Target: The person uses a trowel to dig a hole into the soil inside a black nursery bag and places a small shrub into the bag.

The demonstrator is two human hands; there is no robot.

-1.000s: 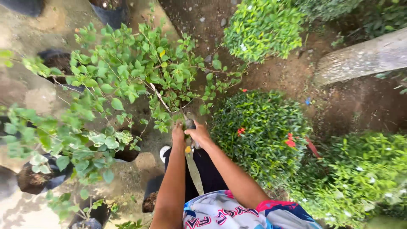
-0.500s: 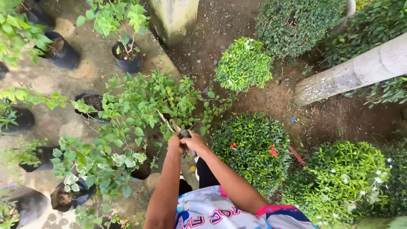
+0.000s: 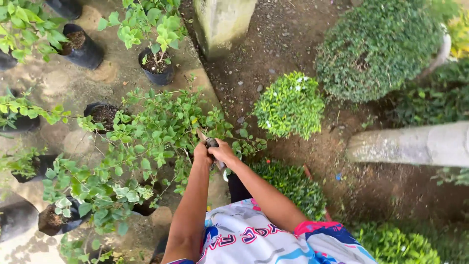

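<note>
Both hands meet just ahead of the body: left hand (image 3: 202, 153) and right hand (image 3: 223, 152) are each closed around the dark handles of the pruning shears (image 3: 211, 143). Its blades point up and away, into the leafy potted shrub (image 3: 146, 142) directly beyond and left. A round trimmed bush (image 3: 290, 105) stands right, apart; thin branches crowd the blades.

tool (image 3: 211, 143) mostly hidden by hands, leaves
</note>
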